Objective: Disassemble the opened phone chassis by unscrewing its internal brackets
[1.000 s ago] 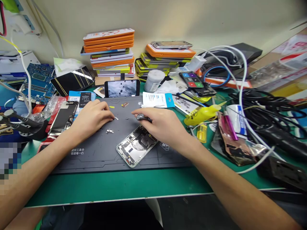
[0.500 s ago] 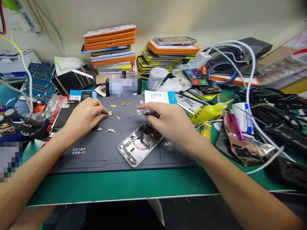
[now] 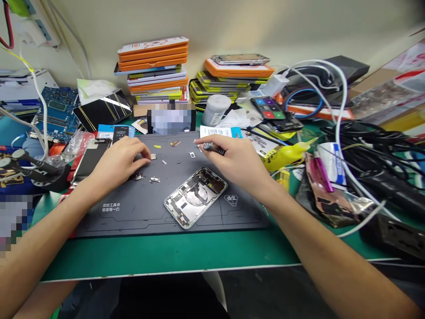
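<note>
My left hand [image 3: 123,156] rests on the grey mat [image 3: 129,221], fingers bent, with a small gap between thumb and index finger. Right beside its fingertips lies a small metal part [image 3: 153,156]. My right hand [image 3: 232,157] is closed round a dark-handled screwdriver [image 3: 214,149], whose round end points left; the rest is hidden by the hand. Below that hand an opened phone [image 3: 195,197] lies slanted, its inner parts showing. A SIM tray [image 3: 191,154] lies left of my right hand. More small parts, such as a metal bracket [image 3: 154,179] and a flex piece [image 3: 175,143], are spread between the hands.
Phone boxes [image 3: 152,66] are stacked along the wall beside a white tub [image 3: 216,110]. A propped-up phone [image 3: 171,120] stands behind the mat. To the right are a yellow bottle [image 3: 292,155] and tangled cables [image 3: 365,155]. A circuit board [image 3: 58,110] leans at left.
My right hand has moved slightly up and away from the phone with the screwdriver, leaving the SIM tray more clearly visible. My left hand has barely shifted. The view has tilted slightly.
</note>
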A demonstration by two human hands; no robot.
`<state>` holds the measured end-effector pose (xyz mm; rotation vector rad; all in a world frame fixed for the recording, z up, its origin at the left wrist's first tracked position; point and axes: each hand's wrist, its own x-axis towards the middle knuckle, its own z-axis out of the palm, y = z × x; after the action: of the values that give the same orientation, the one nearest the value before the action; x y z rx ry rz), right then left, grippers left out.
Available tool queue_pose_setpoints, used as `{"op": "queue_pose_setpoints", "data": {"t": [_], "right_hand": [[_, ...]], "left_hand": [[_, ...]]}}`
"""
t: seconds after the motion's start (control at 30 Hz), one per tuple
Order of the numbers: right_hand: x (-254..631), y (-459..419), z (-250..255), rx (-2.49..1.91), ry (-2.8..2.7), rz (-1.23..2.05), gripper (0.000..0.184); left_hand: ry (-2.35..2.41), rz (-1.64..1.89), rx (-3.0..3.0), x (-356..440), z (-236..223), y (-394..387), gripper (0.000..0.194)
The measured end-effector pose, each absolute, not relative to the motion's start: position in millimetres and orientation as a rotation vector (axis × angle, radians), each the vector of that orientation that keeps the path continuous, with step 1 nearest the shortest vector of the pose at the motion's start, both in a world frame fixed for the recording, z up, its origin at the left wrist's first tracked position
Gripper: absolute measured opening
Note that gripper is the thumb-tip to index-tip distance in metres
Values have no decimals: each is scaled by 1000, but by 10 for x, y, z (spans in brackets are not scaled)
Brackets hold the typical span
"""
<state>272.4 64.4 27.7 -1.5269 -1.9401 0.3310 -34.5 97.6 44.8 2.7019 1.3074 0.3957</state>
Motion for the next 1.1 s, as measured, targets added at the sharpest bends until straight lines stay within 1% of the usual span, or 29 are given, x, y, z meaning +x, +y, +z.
{"op": "queue_pose_setpoints", "data": {"t": [0.1,0.27,0.37,0.67,0.8,0.93,1.0,1.1], "right_hand": [[2719,622,295,-1547,-1955,327,35],[2743,612,288,-1520,-1977,292,33],[2748,605,266,-1518,-1997,274,33],[2704,565,273,-1531,-2019,300,34],[2702,545,282,-1518,-2039,310,34],[2691,526,297,-1526,-2039,288,33],[2689,517,296,-1513,-2048,279,34],[2696,502,283,-1488,-2068,257,35]], "left_hand": [[1323,384,2707,-373,441,995,12],[1477,482,2616,-424,463,1044,11],[1503,466,2600,-419,480,1047,14],[1170,371,2777,-358,409,1028,27],[1244,326,2746,-370,425,1012,21],[1420,391,2631,-362,476,991,11],[1431,407,2619,-340,467,994,13],[1385,332,2688,-296,418,1009,21]]}}
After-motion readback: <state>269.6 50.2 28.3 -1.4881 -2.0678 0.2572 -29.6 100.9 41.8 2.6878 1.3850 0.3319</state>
